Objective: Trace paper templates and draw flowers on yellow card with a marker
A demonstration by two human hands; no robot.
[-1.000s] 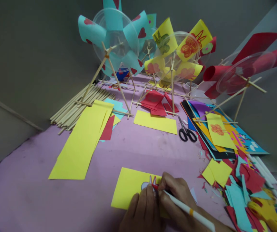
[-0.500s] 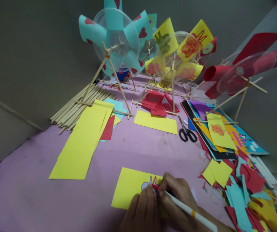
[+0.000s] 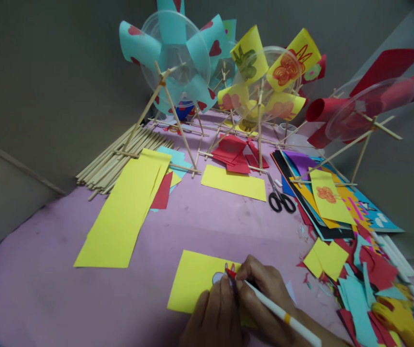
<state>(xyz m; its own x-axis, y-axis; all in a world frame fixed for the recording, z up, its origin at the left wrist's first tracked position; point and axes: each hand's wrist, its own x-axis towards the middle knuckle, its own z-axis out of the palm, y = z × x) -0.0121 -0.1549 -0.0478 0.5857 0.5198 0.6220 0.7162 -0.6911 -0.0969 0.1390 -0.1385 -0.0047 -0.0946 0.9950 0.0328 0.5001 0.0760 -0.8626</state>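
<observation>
My right hand (image 3: 264, 284) is closed round a white felt-tip pen (image 3: 286, 318) with a red tip end. The pen's tip touches a small drawn shape, two thin red loops like antennae, on a yellow paper strip (image 3: 188, 279). My left hand (image 3: 216, 308) lies flat with its fingers stretched out. Its fingertips press on a pale purple rounded piece (image 3: 217, 277) on the strip. Most of that piece is hidden under my fingers, and the strip's right part is covered by both hands.
Black-handled scissors (image 3: 281, 201) lie beyond the strip. Yellow strips (image 3: 120, 217) and a bundle of sticks (image 3: 120, 164) are at left. Paper scraps (image 3: 354, 294) and coloured sheets (image 3: 329, 226) lie at right. Stick-framed pinwheels with blue (image 3: 172, 53), yellow (image 3: 248, 55) and red (image 3: 387, 72) blades stand behind.
The pen's tip has shifted slightly up and left, onto the left loop, with my right hand following. My left hand stays on the purple piece.
</observation>
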